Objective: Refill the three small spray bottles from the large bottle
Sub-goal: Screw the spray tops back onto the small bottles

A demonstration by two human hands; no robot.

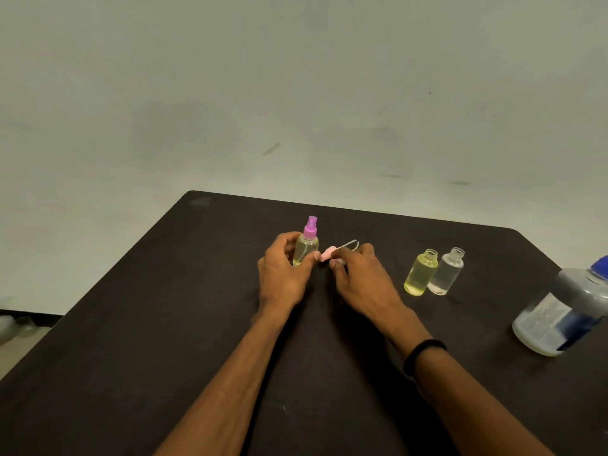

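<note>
My left hand [283, 272] grips a small bottle [306, 249] of yellowish liquid that stands on the dark table [164, 340] with a purple spray cap on it. Just to its right, my right hand [360, 278] holds a pale pink spray cap [329, 252] whose thin tube curves away behind my fingers. Two uncapped small bottles stand side by side further right: one [421, 273] holds yellowish liquid, the other [446, 272] is clear with only a little at the bottom. The large clear bottle [566, 314] with a blue cap stands at the table's right edge.
A pale wall and floor lie beyond the table's far edge. Some pale objects [13, 327] lie on the floor at the far left. A black band circles my right wrist [424, 355].
</note>
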